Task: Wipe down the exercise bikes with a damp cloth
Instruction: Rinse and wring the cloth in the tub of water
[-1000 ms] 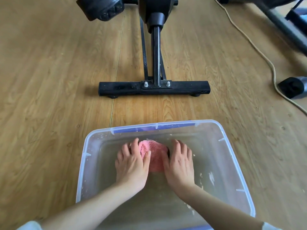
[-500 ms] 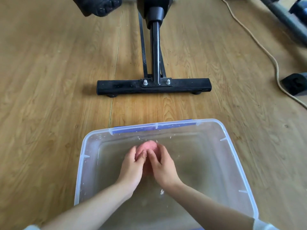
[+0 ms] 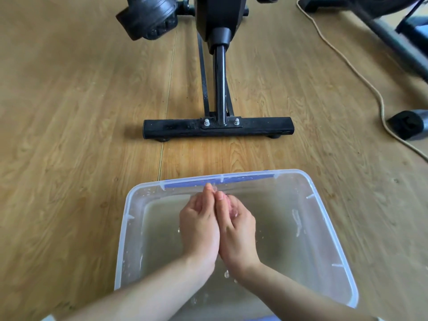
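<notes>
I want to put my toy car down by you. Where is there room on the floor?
The big bare floor left of the tub and the bike's base bar is best. A narrow strip lies between that bar and the tub's far rim. The right side is crowded: a cord and another bike lie there.

Now above the water [image 3: 289, 239], the left hand [image 3: 199, 225] and right hand [image 3: 239, 232], palms together around the cloth [image 3: 232, 206].
</notes>
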